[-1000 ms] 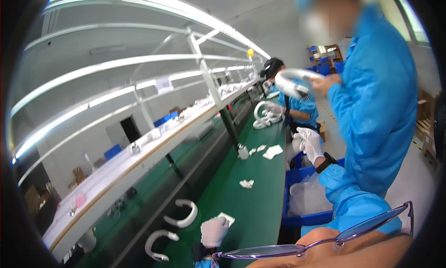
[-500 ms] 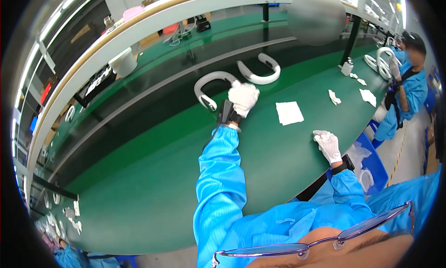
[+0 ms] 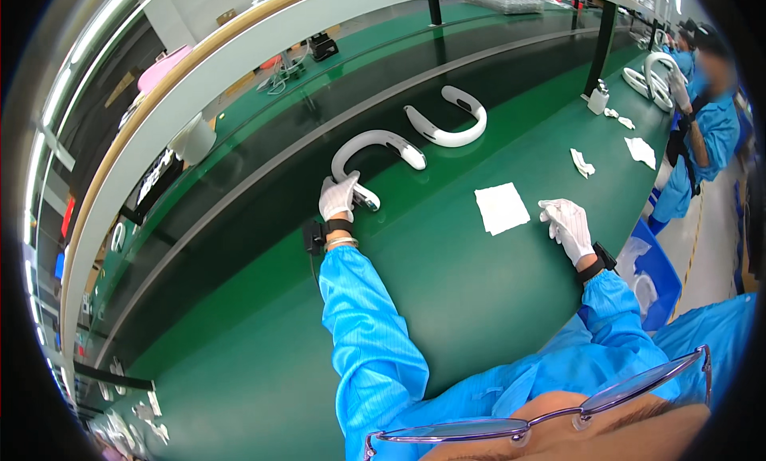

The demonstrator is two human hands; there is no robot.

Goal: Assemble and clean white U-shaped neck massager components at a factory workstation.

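Clearly, the left hand (image 3: pixel 338 197), gloved in white, was curled around one end of a white U-shaped neckband device (image 3: pixel 375 154) lying on the dark conveyor strip (image 3: pixel 239 213) at the centre of the frame, its fingers closed on the lower tip while the rest of the band arched away toward the upper right. The right hand (image 3: pixel 568 225), also gloved, rested on the green bench (image 3: pixel 447 269) at the right of centre, its fingers loosely together and holding nothing, just beside a white square wipe (image 3: pixel 501 208). A second white neckband (image 3: pixel 448 118) lay apart from the first, further up the frame. Crumpled white wipes (image 3: pixel 581 162) sat toward the upper right, where another person in a blue coat (image 3: pixel 702 134) worked on similar bands. By my judgement, the grip on a single tip was the weak point: lifted from one end, the curved band could swing or twist out of the glove and knock against the strip's edge. Being light, the wipe could also slide off under a passing sleeve.
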